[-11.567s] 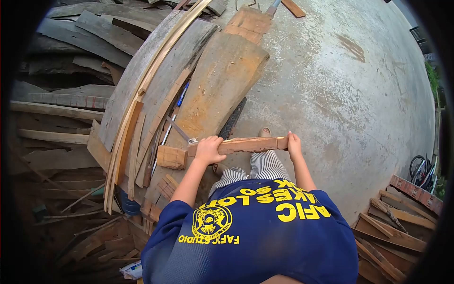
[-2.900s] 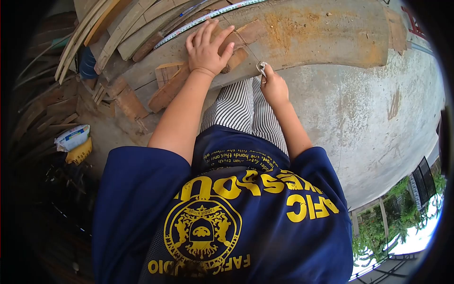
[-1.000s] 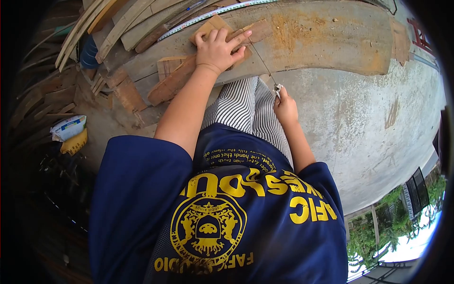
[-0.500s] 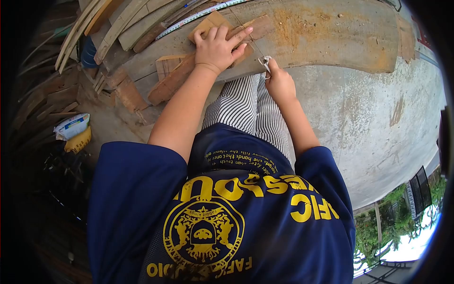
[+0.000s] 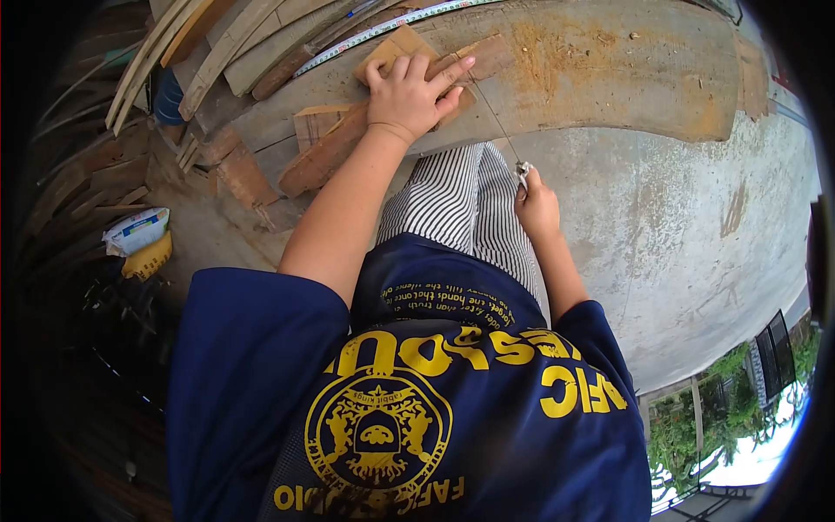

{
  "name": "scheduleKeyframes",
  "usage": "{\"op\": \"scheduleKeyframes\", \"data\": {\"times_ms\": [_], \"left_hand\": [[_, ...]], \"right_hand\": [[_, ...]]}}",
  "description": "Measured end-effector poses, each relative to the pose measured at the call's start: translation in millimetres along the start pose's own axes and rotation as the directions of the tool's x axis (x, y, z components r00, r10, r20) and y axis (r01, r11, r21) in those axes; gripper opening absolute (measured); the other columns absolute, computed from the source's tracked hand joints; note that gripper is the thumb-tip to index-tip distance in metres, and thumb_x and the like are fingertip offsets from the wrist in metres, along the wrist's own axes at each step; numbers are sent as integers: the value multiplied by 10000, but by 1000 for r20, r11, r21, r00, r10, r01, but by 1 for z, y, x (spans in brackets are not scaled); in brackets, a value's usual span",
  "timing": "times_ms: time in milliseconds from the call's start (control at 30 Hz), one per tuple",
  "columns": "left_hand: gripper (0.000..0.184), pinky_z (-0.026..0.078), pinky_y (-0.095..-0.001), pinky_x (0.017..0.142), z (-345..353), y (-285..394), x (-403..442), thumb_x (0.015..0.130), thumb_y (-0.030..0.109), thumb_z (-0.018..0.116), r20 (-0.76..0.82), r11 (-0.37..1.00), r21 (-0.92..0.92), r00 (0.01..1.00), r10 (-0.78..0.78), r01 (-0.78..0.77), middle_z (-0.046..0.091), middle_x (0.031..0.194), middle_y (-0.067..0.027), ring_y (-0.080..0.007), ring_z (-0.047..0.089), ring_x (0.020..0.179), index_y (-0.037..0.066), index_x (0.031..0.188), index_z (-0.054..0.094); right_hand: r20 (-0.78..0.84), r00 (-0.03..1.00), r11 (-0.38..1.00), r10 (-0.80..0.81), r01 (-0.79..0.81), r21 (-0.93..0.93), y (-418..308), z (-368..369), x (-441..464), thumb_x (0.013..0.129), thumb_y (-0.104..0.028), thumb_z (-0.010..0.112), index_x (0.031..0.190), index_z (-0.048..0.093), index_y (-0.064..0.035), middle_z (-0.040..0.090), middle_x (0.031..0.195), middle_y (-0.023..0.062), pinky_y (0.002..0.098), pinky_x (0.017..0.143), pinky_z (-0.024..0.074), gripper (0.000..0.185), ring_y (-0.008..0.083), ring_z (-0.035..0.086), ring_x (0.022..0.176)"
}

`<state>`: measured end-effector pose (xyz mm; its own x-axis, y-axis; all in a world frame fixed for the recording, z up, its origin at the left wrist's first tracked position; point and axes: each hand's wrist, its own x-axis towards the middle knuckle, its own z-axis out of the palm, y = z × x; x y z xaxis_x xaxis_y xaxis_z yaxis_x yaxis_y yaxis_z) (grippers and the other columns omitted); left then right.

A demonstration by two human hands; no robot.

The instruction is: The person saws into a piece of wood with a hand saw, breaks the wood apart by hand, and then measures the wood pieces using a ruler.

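Note:
My left hand (image 5: 409, 100) presses on a reddish wood piece (image 5: 489, 57) and a lighter block (image 5: 396, 48), with its fingers spread over them. Both pieces rest on a long weathered plank (image 5: 609, 74). My right hand (image 5: 537, 207) is closed round the white-wrapped end of a thin saw (image 5: 496, 117), beyond the plank's near edge. The saw's narrow blade runs up to the reddish piece, beside my left fingertips. Another reddish wood piece (image 5: 326, 150) lies beside my left forearm, against a small block (image 5: 315, 124).
A white measuring tape (image 5: 383, 30) stretches along the plank's far side. Long strips of wood (image 5: 239, 52) are stacked at the upper left, near a blue container (image 5: 168, 97). White and yellow bags (image 5: 143, 239) lie at left. Concrete floor (image 5: 670, 235) extends right.
Since half a second ago, my right hand has pulled the saw back toward my body, away from the plank. My left hand still holds the wood pieces down.

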<state>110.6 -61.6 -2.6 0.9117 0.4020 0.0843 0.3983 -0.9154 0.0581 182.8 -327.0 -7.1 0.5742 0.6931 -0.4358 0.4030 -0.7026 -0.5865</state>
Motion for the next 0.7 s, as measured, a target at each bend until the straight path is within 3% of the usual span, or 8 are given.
{"op": "scheduleKeyframes", "data": {"times_ms": [167,267,333,400,467,600,700], "left_hand": [[463,306,-475,829,2,1,-4,805,471,567,13,1000,18,1000,6,-6,530,918,-10,-172,502,855,522,1257,476],[464,306,-480,831,0,2,-4,806,468,567,6,1000,15,1000,3,-3,541,936,-14,-172,508,863,520,1257,476],[465,306,-478,829,1,2,-4,802,465,571,15,1000,14,1000,-1,0,545,947,-14,-172,510,869,519,1255,479],[467,307,-476,828,1,3,-7,799,462,574,37,1000,11,999,5,-5,549,957,-14,-172,512,875,518,1253,482],[468,299,-429,839,3,1,-3,817,474,561,-38,1000,5,999,15,-15,506,885,-10,-179,484,840,522,1272,462],[467,298,-430,841,3,1,-4,816,475,562,-48,1000,25,999,20,-19,506,883,-10,-179,486,839,525,1269,463],[467,297,-434,842,3,0,-3,814,475,563,-8,999,33,1000,11,-11,503,877,-10,-180,486,839,523,1268,465]], "right_hand": [[109,992,993,63,-52,-106,-51,-2,70,769,-57,546,1120,522,-145,645,838,219,480,651,519,362,390,638,738],[109,991,993,76,-65,-103,-44,-3,51,768,-57,547,1120,523,-146,648,834,211,478,652,521,364,388,639,741],[59,997,998,51,-49,-32,-9,-2,10,810,-107,531,1066,501,-111,637,797,215,500,627,499,257,409,621,716],[51,998,999,39,-37,-38,-14,0,21,808,-109,534,1099,497,-121,636,777,212,501,631,500,293,408,620,710],[112,992,986,51,-32,-165,-47,-3,69,759,-64,562,1197,497,-160,644,774,201,481,640,522,454,380,640,713],[72,997,990,29,-19,-139,-45,1,57,755,-63,565,1194,498,-158,645,769,197,482,634,522,455,376,642,708],[27,999,999,40,-40,-10,-10,4,10,817,-121,528,1070,493,-106,636,755,208,516,629,491,255,410,623,708]]}}
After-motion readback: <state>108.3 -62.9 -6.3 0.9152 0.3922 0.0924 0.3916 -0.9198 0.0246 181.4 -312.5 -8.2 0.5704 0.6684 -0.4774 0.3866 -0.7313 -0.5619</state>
